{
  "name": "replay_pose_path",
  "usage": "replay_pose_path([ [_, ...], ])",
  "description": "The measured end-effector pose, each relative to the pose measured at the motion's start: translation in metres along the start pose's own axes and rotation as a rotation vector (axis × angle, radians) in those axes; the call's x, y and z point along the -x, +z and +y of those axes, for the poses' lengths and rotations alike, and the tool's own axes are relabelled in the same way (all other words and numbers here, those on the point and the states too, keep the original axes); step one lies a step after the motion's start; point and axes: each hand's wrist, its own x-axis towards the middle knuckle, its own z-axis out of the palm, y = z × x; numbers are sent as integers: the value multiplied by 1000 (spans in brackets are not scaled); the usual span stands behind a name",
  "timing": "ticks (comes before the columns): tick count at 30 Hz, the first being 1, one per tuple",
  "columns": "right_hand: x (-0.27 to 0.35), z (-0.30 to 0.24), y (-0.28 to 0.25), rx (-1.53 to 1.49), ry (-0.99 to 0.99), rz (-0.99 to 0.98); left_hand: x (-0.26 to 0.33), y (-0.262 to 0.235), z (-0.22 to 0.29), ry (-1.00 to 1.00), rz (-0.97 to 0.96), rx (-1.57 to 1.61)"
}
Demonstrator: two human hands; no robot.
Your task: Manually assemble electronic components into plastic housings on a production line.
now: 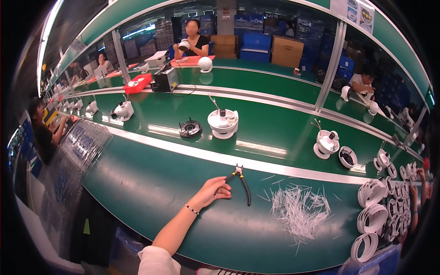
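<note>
Nearest the camera, a white sleeve [158,263] is covering the upper end of a forearm [175,229] that is lying over a dark green worktop [137,162], with a beaded bracelet [191,209] circling the wrist. Taking the left hand [214,190] as the dial's centre, its fingers are clamping around one dark handle of the pliers [239,171], whose head is sitting at between one and two o'clock, near a pale metal rail [183,149]; the other handle is standing spread apart from the gripped one. How the right hand is gripping I cannot tell. Thin white strips [300,213] are lying in a loose heap between three and four o'clock, and white rings [372,219] are standing in stacks farther out, just past three. Beyond the rail, a white housing [223,123] is resting on the green conveyor [160,120] at twelve o'clock, a black ring-shaped part [190,128] is lying just beside it at eleven, and another white housing [326,143] is sitting between two and three. Clear plastic trays [87,142] are piling up between nine and ten. Across the line, just before twelve, a co-worker [198,43] is holding a round part [184,46].
</note>
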Motion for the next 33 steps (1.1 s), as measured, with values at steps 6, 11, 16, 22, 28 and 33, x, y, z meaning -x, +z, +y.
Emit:
replay_pose_path([
  [6, 9, 27, 6, -33, 133, 81, 1, 1, 0, 2, -21, 12],
  [11, 6, 43, 19, -95, 219, 168, 0, -2, -4, 2, 16, 0],
  [16, 2, 7, 31, -297, 371, 208, 0, 4, 6, 12, -2, -9],
  [22, -10, 25, 31, -612, 56, 132, -2, 5, 6, 5, 14, -59],
  [28, -50, -30, -21, -763, 11, 341, 1, 3, 1, 23, -4, -62],
  [33, -131, -88, -22, -172, 9, 4, -2, 10, 3, 29, -8, -99],
])
